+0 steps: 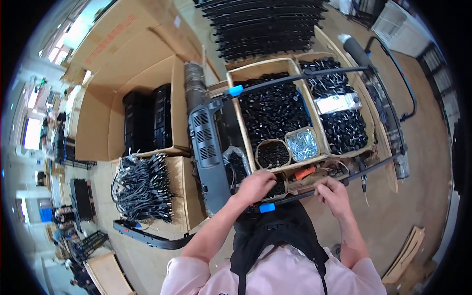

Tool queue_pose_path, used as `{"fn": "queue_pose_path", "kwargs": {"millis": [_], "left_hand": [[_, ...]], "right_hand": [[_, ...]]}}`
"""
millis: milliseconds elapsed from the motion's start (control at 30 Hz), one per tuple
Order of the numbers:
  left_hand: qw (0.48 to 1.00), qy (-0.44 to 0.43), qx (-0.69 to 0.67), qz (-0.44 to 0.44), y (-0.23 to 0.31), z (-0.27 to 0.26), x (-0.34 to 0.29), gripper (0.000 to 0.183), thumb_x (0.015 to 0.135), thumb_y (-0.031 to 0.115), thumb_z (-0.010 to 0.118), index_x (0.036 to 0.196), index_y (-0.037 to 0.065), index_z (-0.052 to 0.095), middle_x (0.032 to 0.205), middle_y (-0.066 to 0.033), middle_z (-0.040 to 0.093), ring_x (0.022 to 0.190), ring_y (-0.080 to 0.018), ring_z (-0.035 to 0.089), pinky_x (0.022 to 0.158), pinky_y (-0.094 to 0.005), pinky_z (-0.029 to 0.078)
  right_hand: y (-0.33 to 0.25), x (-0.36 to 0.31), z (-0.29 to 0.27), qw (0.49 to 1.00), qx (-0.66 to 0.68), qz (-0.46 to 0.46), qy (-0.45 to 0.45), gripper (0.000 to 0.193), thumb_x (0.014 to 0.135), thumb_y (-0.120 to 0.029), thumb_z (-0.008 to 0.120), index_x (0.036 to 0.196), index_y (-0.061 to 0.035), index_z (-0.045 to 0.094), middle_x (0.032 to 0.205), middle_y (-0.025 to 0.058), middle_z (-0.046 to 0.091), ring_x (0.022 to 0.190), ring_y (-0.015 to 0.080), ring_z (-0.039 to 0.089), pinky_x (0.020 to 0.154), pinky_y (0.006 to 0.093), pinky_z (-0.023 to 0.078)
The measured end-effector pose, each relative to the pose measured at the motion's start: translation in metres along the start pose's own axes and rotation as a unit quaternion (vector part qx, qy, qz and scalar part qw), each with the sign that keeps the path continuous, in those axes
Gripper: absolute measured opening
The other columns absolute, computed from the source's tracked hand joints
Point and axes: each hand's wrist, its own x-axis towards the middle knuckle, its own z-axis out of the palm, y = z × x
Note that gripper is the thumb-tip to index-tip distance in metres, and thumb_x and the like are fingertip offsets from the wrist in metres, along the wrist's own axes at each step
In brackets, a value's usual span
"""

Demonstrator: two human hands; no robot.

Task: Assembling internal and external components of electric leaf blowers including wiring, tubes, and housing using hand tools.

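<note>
My left hand is at the near edge of the workbench, fingers curled together beside a small tub of tiny black parts. Whatever it may pinch is hidden. To the right, my right hand is closed too, thumb against fingers, close to the near bar of a black tubular frame. I cannot make out anything in its grip. The frame lies across the bins and carries a blue piece on its near side and another blue piece at the far left. An orange-handled tool rests between my hands.
Wooden bins hold black caps and black-headed bolts; a small box holds silver screws. At left stand a long dark grey vented panel, a carton of cables and a tall open carton. Black bars are stacked beyond.
</note>
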Motion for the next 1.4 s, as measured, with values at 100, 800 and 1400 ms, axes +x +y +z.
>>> {"fn": "queue_pose_path", "kwargs": {"millis": [100, 800, 1400], "left_hand": [[0.974, -0.199, 0.102, 0.041, -0.038, 0.079, 0.035, 0.026, 0.093, 0.014, 0.067, 0.118, 0.010, 0.070, 0.115, -0.0174, 0.068, 0.111, -0.0371, 0.067, 0.096, -0.0478, 0.055], [0.835, -0.439, 0.309, 0.119, -0.078, 0.112, 0.047, 0.044, 0.085, 0.008, 0.071, 0.124, 0.005, 0.051, 0.131, -0.0306, 0.054, 0.115, -0.0475, 0.065, 0.094, -0.0520, 0.058], [0.875, -0.395, -0.102, -0.261, -0.095, 0.156, 0.088, 0.029, 0.096, 0.037, 0.058, 0.102, 0.009, 0.065, 0.072, -0.0037, 0.059, 0.057, -0.0156, 0.055, 0.050, -0.0338, 0.043]], "right_hand": [[0.020, -0.047, -0.013, 0.999, -0.013, 0.027, 0.021, 0.021, 0.101, -0.018, 0.064, 0.107, 0.0004, 0.072, 0.084, 0.0045, 0.071, 0.069, 0.0089, 0.063, 0.063, 0.0257, 0.051], [0.249, 0.177, 0.064, 0.949, 0.064, 0.130, 0.281, 0.038, 0.090, -0.031, 0.076, 0.102, 0.0017, 0.061, 0.071, 0.0116, 0.068, 0.053, 0.0191, 0.063, 0.047, 0.0339, 0.050], [0.319, 0.147, 0.004, 0.862, 0.459, 0.064, 0.204, 0.028, 0.089, -0.020, 0.071, 0.113, -0.0119, 0.060, 0.091, 0.0080, 0.068, 0.071, 0.0244, 0.068, 0.050, 0.0358, 0.055]]}}
